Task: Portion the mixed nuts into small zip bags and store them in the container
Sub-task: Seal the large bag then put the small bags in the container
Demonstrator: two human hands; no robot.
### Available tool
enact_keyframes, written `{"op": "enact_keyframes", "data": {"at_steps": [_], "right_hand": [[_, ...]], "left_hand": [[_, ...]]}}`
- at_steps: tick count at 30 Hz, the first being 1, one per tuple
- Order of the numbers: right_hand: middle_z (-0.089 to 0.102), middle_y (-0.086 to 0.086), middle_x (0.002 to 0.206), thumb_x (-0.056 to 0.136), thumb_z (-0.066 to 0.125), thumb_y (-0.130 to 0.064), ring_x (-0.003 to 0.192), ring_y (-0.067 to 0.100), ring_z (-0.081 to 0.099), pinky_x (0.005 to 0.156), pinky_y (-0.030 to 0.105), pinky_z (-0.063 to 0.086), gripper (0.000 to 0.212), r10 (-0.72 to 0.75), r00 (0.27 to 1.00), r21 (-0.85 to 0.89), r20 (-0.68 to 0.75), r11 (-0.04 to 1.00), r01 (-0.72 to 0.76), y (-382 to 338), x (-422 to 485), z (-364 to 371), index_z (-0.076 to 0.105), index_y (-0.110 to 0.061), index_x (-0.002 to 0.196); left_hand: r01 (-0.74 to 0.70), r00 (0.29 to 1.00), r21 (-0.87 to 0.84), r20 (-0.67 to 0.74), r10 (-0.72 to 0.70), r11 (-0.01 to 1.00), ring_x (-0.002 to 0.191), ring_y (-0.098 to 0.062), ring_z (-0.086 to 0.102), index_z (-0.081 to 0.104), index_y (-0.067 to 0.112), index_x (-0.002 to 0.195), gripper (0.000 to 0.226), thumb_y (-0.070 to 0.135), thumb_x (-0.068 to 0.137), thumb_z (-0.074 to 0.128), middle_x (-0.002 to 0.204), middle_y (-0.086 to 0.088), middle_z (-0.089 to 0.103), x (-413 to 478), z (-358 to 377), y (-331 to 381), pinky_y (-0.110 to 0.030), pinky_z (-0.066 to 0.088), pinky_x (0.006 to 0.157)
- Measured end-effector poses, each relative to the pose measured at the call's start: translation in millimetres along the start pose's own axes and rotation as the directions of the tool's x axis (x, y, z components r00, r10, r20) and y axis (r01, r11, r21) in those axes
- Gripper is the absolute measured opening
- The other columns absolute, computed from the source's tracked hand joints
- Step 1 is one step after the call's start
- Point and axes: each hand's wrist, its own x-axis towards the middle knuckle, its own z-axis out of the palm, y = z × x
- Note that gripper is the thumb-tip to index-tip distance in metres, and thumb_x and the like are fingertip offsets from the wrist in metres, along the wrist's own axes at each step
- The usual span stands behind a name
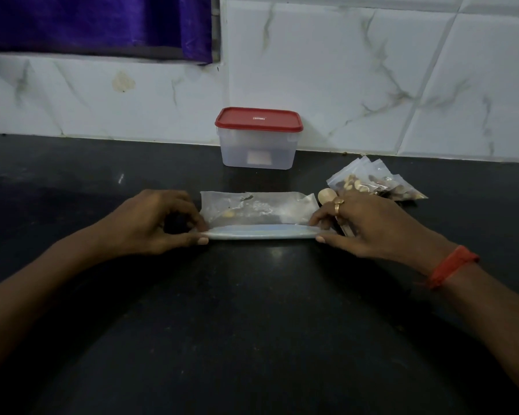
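A large clear zip bag, nearly flat with one or two nuts left inside, lies on the black counter in front of me. My left hand pinches the left end of its zip strip between thumb and fingers. My right hand pinches the right end of the strip and also has a wooden spoon under its fingers. Several small zip bags filled with mixed nuts lie in a pile behind my right hand. A clear plastic container with a red lid stands closed at the back by the wall.
The black counter stretches wide toward me and to the left. A white tiled wall runs behind the container. A purple curtain hangs at the upper left.
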Motion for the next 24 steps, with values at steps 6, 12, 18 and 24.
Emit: {"op": "enact_keyframes", "data": {"at_steps": [6,12,18,24], "right_hand": [[0.062,-0.013,0.080,0.095,0.062,-0.033,0.070,0.003,0.056,0.067,0.038,0.053,0.010,0.037,0.994,0.081,-0.107,0.996,-0.028,-1,0,6,0.057,-0.038,0.103],[0.065,-0.007,0.109,0.088,0.056,-0.052,0.102,0.017,0.062,0.084,0.040,0.052,0.032,0.049,0.993,-0.052,-0.103,0.997,-0.055,0,1,5,0.076,-0.034,0.104],[0.062,-0.019,0.084,0.091,0.065,-0.044,0.082,0.005,0.057,0.076,0.030,0.041,0.025,0.026,0.994,-0.038,-0.105,0.999,-0.030,3,1,5,0.068,-0.033,0.112],[0.056,-0.032,0.068,0.095,0.063,-0.031,0.068,-0.016,0.055,0.076,0.031,0.041,0.038,0.103,0.991,0.100,-0.088,0.991,-0.094,2,3,6,0.059,-0.026,0.133]], "left_hand": [[0.125,0.985,-0.111,-0.104,-0.136,0.986,0.073,-0.008,0.066,0.068,0.036,0.086,0.007,0.044,0.086,0.067,0.080,0.014,0.070,4,15,0,-0.027,0.052,0.060],[0.105,0.980,-0.021,-0.167,-0.107,0.994,0.080,-0.008,0.062,0.066,0.039,0.091,0.016,0.046,0.080,0.075,0.096,0.013,0.062,6,17,-4,-0.037,0.057,0.067],[0.075,0.990,0.053,-0.124,-0.068,0.996,0.102,-0.008,0.058,0.070,0.041,0.093,0.034,0.069,0.077,0.058,0.116,0.016,0.053,6,13,-6,-0.042,0.057,0.076],[0.048,0.986,-0.039,-0.155,-0.054,0.998,0.105,-0.009,0.060,0.070,0.032,0.090,0.030,0.057,0.089,0.052,0.120,0.016,0.063,8,16,-1,-0.043,0.054,0.087]]}}
